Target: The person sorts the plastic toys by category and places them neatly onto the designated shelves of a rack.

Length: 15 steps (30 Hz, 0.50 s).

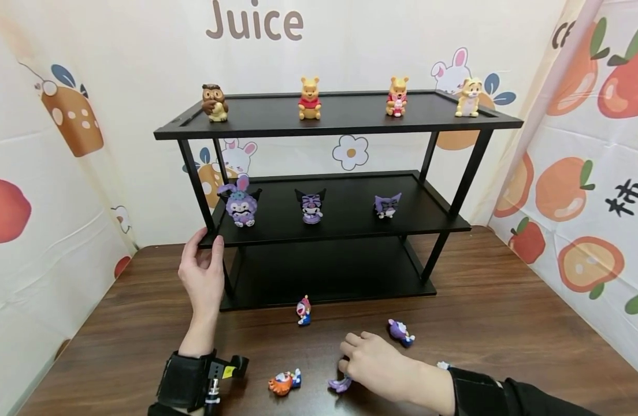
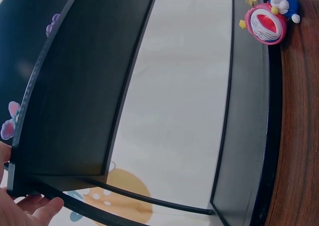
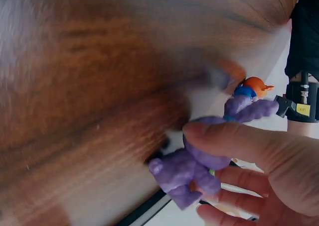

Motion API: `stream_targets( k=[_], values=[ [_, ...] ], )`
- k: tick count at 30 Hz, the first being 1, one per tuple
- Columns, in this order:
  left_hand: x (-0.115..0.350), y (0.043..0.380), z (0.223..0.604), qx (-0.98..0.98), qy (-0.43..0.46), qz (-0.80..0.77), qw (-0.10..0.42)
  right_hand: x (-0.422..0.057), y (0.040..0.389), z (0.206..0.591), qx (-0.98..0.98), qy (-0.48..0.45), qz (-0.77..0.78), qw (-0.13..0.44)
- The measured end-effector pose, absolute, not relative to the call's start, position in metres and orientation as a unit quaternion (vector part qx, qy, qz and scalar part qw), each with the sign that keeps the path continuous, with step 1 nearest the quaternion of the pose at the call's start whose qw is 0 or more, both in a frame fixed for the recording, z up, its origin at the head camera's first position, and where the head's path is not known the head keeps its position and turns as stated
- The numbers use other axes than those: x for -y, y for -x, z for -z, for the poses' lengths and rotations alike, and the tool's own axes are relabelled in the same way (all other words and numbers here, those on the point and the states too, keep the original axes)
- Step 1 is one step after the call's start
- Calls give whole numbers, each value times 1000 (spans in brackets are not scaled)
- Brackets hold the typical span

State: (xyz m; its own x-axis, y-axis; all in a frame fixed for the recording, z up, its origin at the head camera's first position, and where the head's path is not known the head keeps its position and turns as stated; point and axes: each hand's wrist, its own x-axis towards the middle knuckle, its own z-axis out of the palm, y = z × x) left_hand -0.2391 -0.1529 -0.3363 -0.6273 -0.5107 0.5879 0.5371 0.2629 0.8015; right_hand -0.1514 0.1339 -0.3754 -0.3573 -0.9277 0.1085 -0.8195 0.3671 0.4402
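My left hand (image 1: 203, 277) grips the left front corner of the middle tier of a black three-tier shelf (image 1: 345, 232), its thumb and fingers around the edge. Low over the table, my right hand (image 1: 376, 365) pinches a purple figurine (image 3: 184, 173) with long ears, the thumb across its back in the right wrist view. Near this hand lie a purple-headed figurine (image 1: 400, 332) and an orange-headed one (image 1: 281, 383). A pink-hatted figurine (image 1: 303, 311) lies just before the bottom tier. Part of a small pale thing (image 1: 443, 365) shows behind the right wrist.
On the top tier stand an owl figurine (image 1: 215, 104), two yellow bears in red (image 1: 310, 99) and a pale yellow figurine (image 1: 468, 98). The middle tier carries three purple figurines (image 1: 312, 209). Printed cloth (image 1: 350, 34) hangs behind the wooden table (image 1: 506, 323) and along both sides.
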Motion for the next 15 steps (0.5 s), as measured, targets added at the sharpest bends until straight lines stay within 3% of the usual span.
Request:
stream_targets(
  k=[4,9,15],
  values=[
    [153,239,336,670,7,607,427,-139,156,373,849,-506,88,123],
    [153,238,336,673,6,604,427,-152,168,374,884,-453,-107,44],
    [153,238,336,677,5,596,432,-166,180,384,858,-415,-304,6]
  ],
)
